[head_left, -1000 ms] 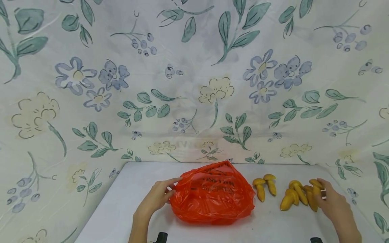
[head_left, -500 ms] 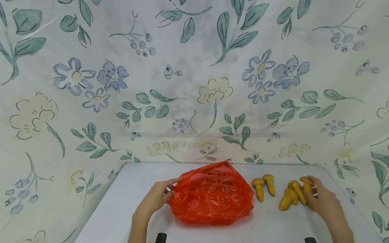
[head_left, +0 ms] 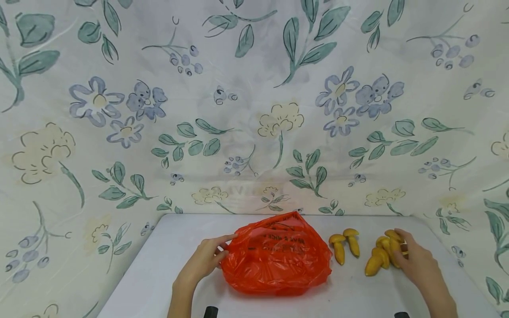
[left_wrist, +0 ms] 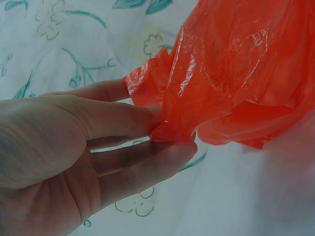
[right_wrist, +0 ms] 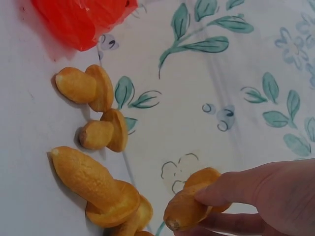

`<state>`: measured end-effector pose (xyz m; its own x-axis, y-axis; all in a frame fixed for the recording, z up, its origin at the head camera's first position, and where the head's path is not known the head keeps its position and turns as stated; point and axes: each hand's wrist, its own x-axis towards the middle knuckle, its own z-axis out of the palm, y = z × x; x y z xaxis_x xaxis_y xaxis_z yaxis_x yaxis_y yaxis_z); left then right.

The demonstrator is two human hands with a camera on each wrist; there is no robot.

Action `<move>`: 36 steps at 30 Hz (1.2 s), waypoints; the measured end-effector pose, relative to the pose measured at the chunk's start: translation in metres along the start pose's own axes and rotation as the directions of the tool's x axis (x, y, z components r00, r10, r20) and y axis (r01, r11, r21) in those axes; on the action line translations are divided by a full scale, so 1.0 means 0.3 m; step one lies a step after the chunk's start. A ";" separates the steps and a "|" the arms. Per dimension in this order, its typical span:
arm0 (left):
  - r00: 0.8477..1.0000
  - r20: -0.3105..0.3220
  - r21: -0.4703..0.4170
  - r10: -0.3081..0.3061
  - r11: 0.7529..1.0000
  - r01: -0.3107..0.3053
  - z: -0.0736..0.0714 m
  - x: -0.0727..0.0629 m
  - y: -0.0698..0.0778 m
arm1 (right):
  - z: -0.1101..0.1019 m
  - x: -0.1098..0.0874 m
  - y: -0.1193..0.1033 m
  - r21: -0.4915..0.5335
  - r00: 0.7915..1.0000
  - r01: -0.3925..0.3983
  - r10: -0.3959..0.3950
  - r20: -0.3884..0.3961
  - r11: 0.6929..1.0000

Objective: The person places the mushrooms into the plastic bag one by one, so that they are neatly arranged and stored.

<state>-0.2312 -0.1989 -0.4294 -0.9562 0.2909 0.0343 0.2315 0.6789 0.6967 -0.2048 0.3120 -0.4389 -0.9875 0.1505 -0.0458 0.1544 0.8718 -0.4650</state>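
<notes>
A red plastic bag (head_left: 278, 265) with dark lettering lies in the middle of the white table. My left hand (head_left: 204, 258) is at its left side, pinching the film between thumb and fingers, as the left wrist view shows. At the right, my right hand (head_left: 417, 258) grips a yellow-brown mushroom (right_wrist: 189, 206) between thumb and fingers, over the other mushrooms. Under and beside it lie several more, among them a thick-stemmed mushroom (right_wrist: 86, 172). Two others, a left mushroom (head_left: 338, 251) and a right mushroom (head_left: 352, 243), rest between this group and the bag.
The white table (head_left: 175, 238) ends at a flower-patterned cloth (head_left: 238, 110) that hangs behind it and along both sides. Two small black objects, a left one (head_left: 210, 312) and a right one (head_left: 402, 315), show at the bottom edge of the head view.
My right hand has moved left with the mushroom, in over the rest of the group. My left hand keeps its place at the bag, which looks unchanged.
</notes>
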 end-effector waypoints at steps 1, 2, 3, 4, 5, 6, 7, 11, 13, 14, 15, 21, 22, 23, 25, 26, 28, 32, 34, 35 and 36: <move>1.000 0.000 0.001 0.003 1.000 -0.003 0.000 0.000 0.000 | 0.002 -0.001 -0.002 0.002 1.000 0.002 -0.002 0.001 1.000; 1.000 0.000 0.002 0.006 1.000 -0.006 0.001 0.001 0.001 | 0.004 -0.003 -0.004 0.005 1.000 0.004 -0.004 0.000 1.000; 1.000 0.000 0.004 0.011 1.000 -0.011 0.001 0.001 0.000 | 0.005 -0.003 -0.007 0.006 1.000 0.008 -0.008 -0.003 1.000; 1.000 0.001 0.004 0.013 1.000 -0.013 0.002 0.002 0.000 | 0.008 -0.003 -0.009 0.010 1.000 0.012 -0.012 -0.002 1.000; 1.000 0.002 0.002 0.015 1.000 -0.015 0.003 0.003 -0.001 | 0.010 -0.004 -0.013 0.011 1.000 0.016 -0.016 -0.006 1.000; 1.000 0.004 0.000 0.015 1.000 -0.015 0.004 0.004 -0.002 | 0.011 -0.004 -0.017 0.013 1.000 0.020 -0.020 -0.011 1.000; 1.000 0.005 -0.001 0.015 1.000 -0.015 0.006 0.005 -0.003 | 0.012 -0.004 -0.020 0.015 1.000 0.027 -0.026 -0.014 1.000; 1.000 0.010 -0.012 0.021 1.000 -0.021 0.010 0.009 -0.012 | 0.022 -0.007 -0.034 0.021 0.999 0.047 -0.046 -0.021 0.999; 1.000 0.014 -0.013 0.020 1.000 -0.020 0.011 0.011 -0.015 | 0.028 -0.006 -0.042 0.024 0.998 0.053 -0.052 -0.017 0.998; 1.000 0.015 -0.013 0.019 1.000 -0.019 0.012 0.012 -0.016 | 0.031 -0.006 -0.047 0.023 0.999 0.052 -0.051 -0.015 0.998; 1.000 0.016 -0.013 0.019 1.000 -0.019 0.012 0.013 -0.018 | 0.036 -0.007 -0.050 0.020 0.998 0.057 -0.057 -0.016 0.998; 1.000 0.023 -0.011 0.006 1.000 -0.006 0.019 0.018 -0.022 | 0.057 -0.012 -0.072 0.014 0.994 0.104 -0.104 -0.033 0.994; 1.000 0.024 -0.011 0.004 1.000 -0.003 0.020 0.018 -0.022 | 0.059 -0.014 -0.076 0.014 0.992 0.118 -0.117 -0.042 0.993; 1.000 0.025 -0.010 0.002 1.000 -0.001 0.021 0.019 -0.022 | 0.062 -0.017 -0.081 0.012 0.991 0.128 -0.127 -0.050 0.992; 1.000 0.025 -0.011 0.000 1.000 0.000 0.020 0.018 -0.020 | 0.069 -0.021 -0.089 0.004 0.986 0.151 -0.150 -0.073 0.989; 1.000 0.024 -0.010 0.001 1.000 -0.001 0.020 0.018 -0.020 | 0.072 -0.021 -0.093 0.003 0.984 0.159 -0.159 -0.079 0.987; 1.000 0.021 -0.009 -0.001 1.000 0.001 0.019 0.018 -0.018 | 0.075 -0.021 -0.103 -0.007 0.982 0.166 -0.166 -0.086 0.986; 1.000 0.015 -0.001 -0.004 1.000 0.004 0.016 0.017 -0.016 | 0.083 -0.019 -0.124 -0.013 0.985 0.153 -0.154 -0.075 0.988; 1.000 0.012 0.001 -0.003 1.000 0.003 0.016 0.017 -0.016 | 0.089 -0.019 -0.134 -0.022 0.987 0.144 -0.145 -0.076 0.989; 1.000 0.010 0.000 -0.003 1.000 0.003 0.016 0.017 -0.015 | 0.092 -0.019 -0.139 -0.027 0.987 0.142 -0.144 -0.076 0.989; 1.000 0.008 -0.001 -0.003 1.000 0.003 0.016 0.017 -0.014 | 0.093 -0.019 -0.144 -0.035 0.986 0.142 -0.144 -0.080 0.989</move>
<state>-0.2362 -0.1969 -0.4356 -0.9553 0.2943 0.0264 0.2285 0.6791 0.6976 -0.2067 0.2604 -0.4433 -0.9939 0.0601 0.0923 0.0141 0.9002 -0.4353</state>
